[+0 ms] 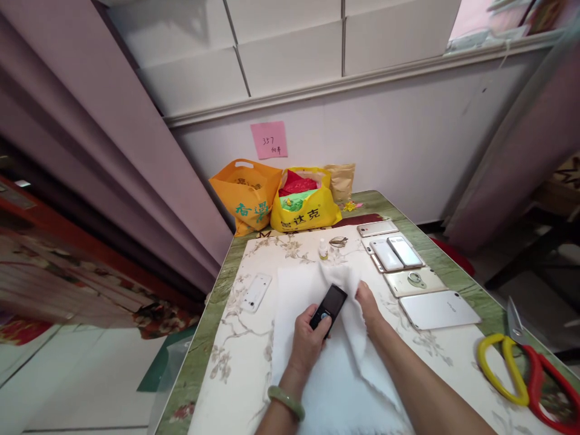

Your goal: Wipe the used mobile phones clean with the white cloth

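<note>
My left hand (309, 336), with a green bangle on its wrist, is wrapped round the lower end of a black mobile phone (334, 300). The phone is tilted, its dark screen facing up, and my thumb lies over the keypad. Beneath it spreads a white cloth (294, 302). To the right of the phone, my right hand (368, 302) is closed on the lifted, folded edge of that cloth. A small clear bottle (323, 249) stands just beyond the cloth, beside a pair of glasses (338, 241).
A white phone case (257, 292) lies at left. Several phones lie at right, among them a silver phone (439, 310). Large scissors (502, 368) rest at the near right edge. An orange bag (247, 196) and a yellow bag (306, 212) stand against the wall.
</note>
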A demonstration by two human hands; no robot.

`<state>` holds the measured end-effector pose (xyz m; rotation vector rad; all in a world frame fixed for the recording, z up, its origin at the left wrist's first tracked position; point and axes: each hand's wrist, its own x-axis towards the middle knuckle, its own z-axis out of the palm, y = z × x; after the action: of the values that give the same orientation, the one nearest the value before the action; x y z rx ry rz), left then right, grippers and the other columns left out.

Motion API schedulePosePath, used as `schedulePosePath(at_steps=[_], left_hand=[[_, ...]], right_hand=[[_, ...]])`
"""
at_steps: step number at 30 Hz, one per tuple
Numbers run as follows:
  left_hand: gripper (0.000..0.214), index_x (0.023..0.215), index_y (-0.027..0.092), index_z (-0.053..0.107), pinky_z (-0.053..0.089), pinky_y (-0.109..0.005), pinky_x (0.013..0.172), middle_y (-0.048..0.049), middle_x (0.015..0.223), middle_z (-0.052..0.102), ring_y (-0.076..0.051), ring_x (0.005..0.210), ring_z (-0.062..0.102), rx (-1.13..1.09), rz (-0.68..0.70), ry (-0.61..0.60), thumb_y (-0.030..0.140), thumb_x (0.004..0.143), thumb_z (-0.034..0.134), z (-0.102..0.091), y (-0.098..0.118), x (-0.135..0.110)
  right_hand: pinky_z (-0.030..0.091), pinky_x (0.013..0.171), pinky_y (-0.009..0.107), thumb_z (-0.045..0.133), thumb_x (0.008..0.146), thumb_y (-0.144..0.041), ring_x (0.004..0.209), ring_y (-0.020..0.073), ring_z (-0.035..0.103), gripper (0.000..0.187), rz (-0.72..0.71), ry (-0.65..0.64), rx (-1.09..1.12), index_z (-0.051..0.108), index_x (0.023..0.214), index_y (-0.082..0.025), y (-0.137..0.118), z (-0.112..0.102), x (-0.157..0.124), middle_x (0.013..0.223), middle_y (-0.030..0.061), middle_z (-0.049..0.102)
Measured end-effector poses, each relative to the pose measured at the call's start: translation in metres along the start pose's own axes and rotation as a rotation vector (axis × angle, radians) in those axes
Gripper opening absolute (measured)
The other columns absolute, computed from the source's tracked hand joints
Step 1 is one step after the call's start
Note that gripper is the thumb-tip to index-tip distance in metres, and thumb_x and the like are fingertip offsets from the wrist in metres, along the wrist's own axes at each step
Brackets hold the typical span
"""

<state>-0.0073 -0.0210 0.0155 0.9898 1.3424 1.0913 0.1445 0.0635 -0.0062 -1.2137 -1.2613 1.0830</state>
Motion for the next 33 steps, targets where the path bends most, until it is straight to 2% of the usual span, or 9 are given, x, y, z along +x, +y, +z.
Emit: schedulePosePath(at_steps=[2,6,10,12,16,22,27,29,33], left_hand=[[0.034,0.079,0.018,0.053,0.022,-0.017,0.034,0.0069,0.049,0.048,-0.004,0.035,0.032,-0.01,-0.006,0.012,0.048,0.072,0.069,-0.001,-0.001,0.001],[0.033,0.083,0.018,0.056,0.024,-0.018,0.035,0.0073,0.048,0.046,-0.005,0.036,0.035,-0.034,0.01,0.028,0.046,0.073,0.068,-0.002,-0.001,0.003],[0.036,0.093,0.017,0.061,0.026,-0.018,0.035,0.007,0.049,0.048,-0.006,0.035,0.036,-0.001,0.02,0.04,0.046,0.074,0.066,0.001,0.003,0.001],[0.036,0.095,0.016,0.061,0.028,-0.018,0.035,0.0061,0.051,0.051,-0.006,0.037,0.038,-0.004,0.029,0.049,0.045,0.074,0.066,0.002,0.005,-0.001],[0.041,0.105,0.017,0.059,0.032,-0.018,0.038,0.0054,0.056,0.053,-0.007,0.04,0.042,-0.06,0.038,0.049,0.044,0.076,0.066,0.003,0.004,-0.002],[0.037,0.101,0.018,0.058,0.034,-0.018,0.039,0.0044,0.06,0.055,-0.006,0.042,0.044,-0.058,0.035,-0.016,0.045,0.077,0.065,0.001,-0.001,0.001],[0.043,0.108,0.018,0.059,0.035,-0.018,0.04,0.0038,0.062,0.055,-0.006,0.043,0.045,-0.058,0.048,-0.07,0.046,0.076,0.065,0.001,0.0,0.001],[0.041,0.107,0.018,0.059,0.034,-0.017,0.04,0.004,0.062,0.054,-0.006,0.043,0.045,-0.054,0.055,-0.065,0.046,0.077,0.065,0.001,0.001,0.001],[0.038,0.108,0.019,0.057,0.036,-0.018,0.041,0.0044,0.063,0.053,-0.007,0.045,0.045,-0.044,0.085,-0.052,0.045,0.081,0.061,0.0,0.001,0.001]], right_hand=[[0.047,0.068,0.032,0.05,0.079,-0.059,0.075,0.0228,0.057,0.043,0.011,-0.026,0.094,0.064,0.07,-0.02,-0.002,0.002,0.004,0.072,0.0048,0.066],[0.049,0.073,0.033,0.056,0.079,-0.058,0.078,0.0221,0.06,0.043,0.09,-0.071,0.322,0.07,0.081,-0.018,-0.01,0.008,0.004,0.079,0.0044,0.069],[0.044,0.093,0.036,0.067,0.077,-0.048,0.096,0.0232,0.061,0.029,-0.113,-0.218,0.149,0.074,0.081,-0.02,-0.014,0.01,-0.003,0.093,0.0065,0.071],[0.042,0.096,0.037,0.073,0.074,-0.044,0.101,0.0227,0.059,0.027,-0.194,-0.216,0.049,0.074,0.09,-0.022,-0.015,0.011,-0.006,0.103,0.0072,0.069],[0.048,0.082,0.032,0.077,0.068,-0.045,0.091,0.0197,0.059,0.054,-0.121,-0.104,-0.017,0.063,0.115,-0.022,-0.015,0.012,-0.008,0.11,0.0068,0.064],[0.044,0.068,0.027,0.073,0.069,-0.05,0.071,0.0168,0.055,0.039,-0.056,-0.28,-0.134,0.065,0.091,-0.019,-0.02,0.008,-0.006,0.077,-0.0019,0.063],[0.041,0.062,0.026,0.051,0.085,-0.059,0.063,0.0154,0.05,0.043,0.005,-0.198,0.017,0.059,0.073,-0.018,-0.021,0.006,-0.006,0.064,-0.0025,0.056],[0.042,0.062,0.026,0.049,0.086,-0.06,0.063,0.0161,0.051,0.045,0.017,-0.211,0.051,0.06,0.077,-0.017,-0.022,0.007,-0.007,0.065,-0.0015,0.057],[0.044,0.067,0.026,0.068,0.074,-0.053,0.073,0.0171,0.055,0.043,-0.034,-0.353,0.072,0.063,0.098,-0.018,-0.026,0.007,-0.008,0.081,0.0001,0.063]])
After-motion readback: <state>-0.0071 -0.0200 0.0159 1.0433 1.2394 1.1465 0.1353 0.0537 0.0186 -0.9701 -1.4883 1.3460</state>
